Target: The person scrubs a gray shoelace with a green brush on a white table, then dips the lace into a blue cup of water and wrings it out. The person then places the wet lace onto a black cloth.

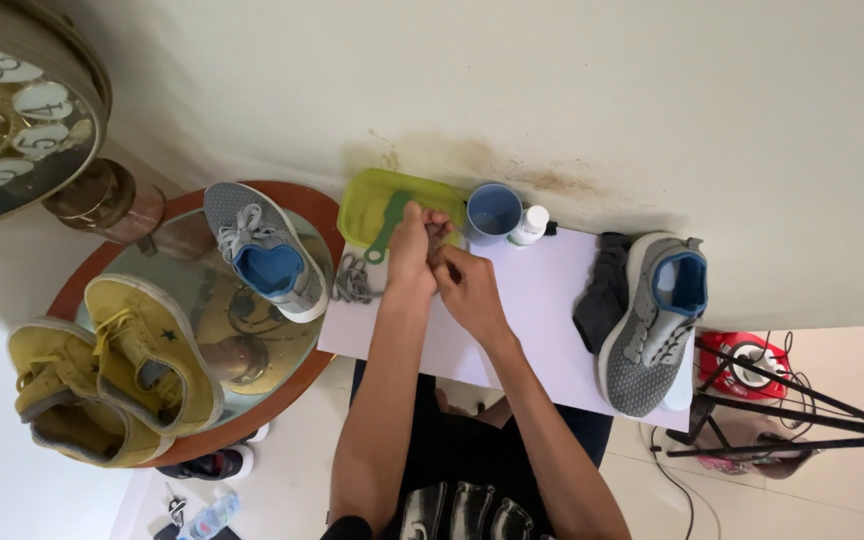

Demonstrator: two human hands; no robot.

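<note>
Both hands meet above the white board (552, 330), just in front of the green tub (377, 205). The left hand (412, 255) is raised with its fingers curled narrow, pinching something small at the tips; it looks like part of a grey lace, though it is too small to tell for sure. The right hand (467, 285) sits just beside it, touching it, fingers bent in close as well; what they grip cannot be made out. A green brush (384, 232) leans out over the tub's rim, its handle end pointing down toward the board. A loose grey lace (352, 280) lies bunched at the board's left edge, near the left wrist. Behind the hands, against the wall, stand a blue cup (493, 212) and, touching it, a small white bottle (529, 225). On the board's right end lies a grey shoe (647, 330) with a blue lining, a dark cloth (604, 290) just beside it. Left of the board is a round mirror table (202, 300) bearing the second grey shoe (267, 250) and two yellow shoes (112, 370). A red device (747, 360) and a black tripod (802, 410) are on the floor at right.
</note>
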